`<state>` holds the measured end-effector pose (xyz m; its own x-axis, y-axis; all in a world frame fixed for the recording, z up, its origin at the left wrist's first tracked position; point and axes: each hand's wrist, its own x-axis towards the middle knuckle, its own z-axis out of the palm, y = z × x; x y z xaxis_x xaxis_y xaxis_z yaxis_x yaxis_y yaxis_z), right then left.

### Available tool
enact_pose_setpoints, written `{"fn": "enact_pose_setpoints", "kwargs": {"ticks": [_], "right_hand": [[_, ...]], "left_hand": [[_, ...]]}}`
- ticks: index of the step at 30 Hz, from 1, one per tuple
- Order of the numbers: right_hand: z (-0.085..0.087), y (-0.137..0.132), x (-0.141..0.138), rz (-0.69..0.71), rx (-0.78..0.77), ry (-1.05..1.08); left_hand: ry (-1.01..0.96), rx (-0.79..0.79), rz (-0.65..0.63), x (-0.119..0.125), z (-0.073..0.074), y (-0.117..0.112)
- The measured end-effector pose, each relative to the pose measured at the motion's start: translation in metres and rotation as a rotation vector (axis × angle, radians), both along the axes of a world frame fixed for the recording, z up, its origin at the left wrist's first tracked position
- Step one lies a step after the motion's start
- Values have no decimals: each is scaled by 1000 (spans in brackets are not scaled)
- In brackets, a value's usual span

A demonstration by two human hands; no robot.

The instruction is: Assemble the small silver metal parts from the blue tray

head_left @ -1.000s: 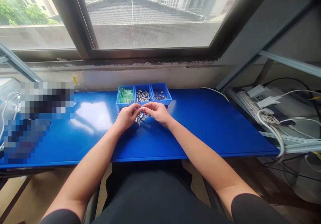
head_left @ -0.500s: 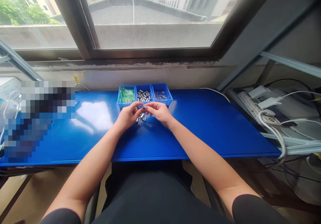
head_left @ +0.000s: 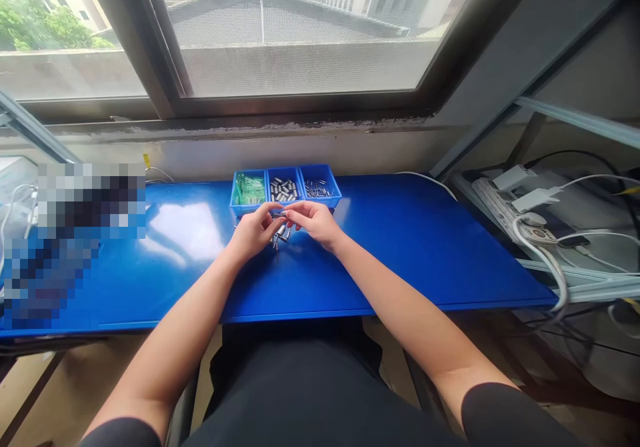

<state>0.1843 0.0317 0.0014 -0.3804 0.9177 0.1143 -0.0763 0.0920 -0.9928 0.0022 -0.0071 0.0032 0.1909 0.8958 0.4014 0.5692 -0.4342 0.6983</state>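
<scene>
My left hand [head_left: 254, 233] and my right hand [head_left: 319, 223] meet over the table, both closed in a pinch. Between their fingertips is a small metal piece [head_left: 282, 213], mostly covered by the fingers, so its exact kind is hidden. Just below the hands lies a loose pile of small silvery metal parts [head_left: 280, 235] on the blue tabletop. Directly behind stands a blue bin with three compartments [head_left: 285, 205]. Its left one holds green plastic packets [head_left: 249, 189], the middle one short metal cylinders [head_left: 284, 189], the right one thin metal pins [head_left: 319, 188].
The blue table [head_left: 410, 247] runs along a wall below a window [head_left: 300, 67]. At the right, a power strip [head_left: 515, 210] with white plugs and cables sits beside a metal frame. A blurred-out patch [head_left: 75, 240] covers the table's left end.
Both hands stay together over the pile, with the fingertips drawn slightly closer around the small metal piece. The whole view has shifted a little.
</scene>
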Motion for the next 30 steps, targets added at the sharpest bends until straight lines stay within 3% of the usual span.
{"fn": "enact_pose_setpoints", "kwargs": {"ticks": [12, 19, 30], "right_hand": [[0, -4, 0, 64, 35, -70], [3, -5, 1, 45, 70, -152], [3, -5, -1, -1, 11, -29]], "left_hand": [[31, 10, 57, -2, -2, 3], [-4, 6, -13, 2, 0, 0], [116, 63, -12, -3, -3, 4]]}}
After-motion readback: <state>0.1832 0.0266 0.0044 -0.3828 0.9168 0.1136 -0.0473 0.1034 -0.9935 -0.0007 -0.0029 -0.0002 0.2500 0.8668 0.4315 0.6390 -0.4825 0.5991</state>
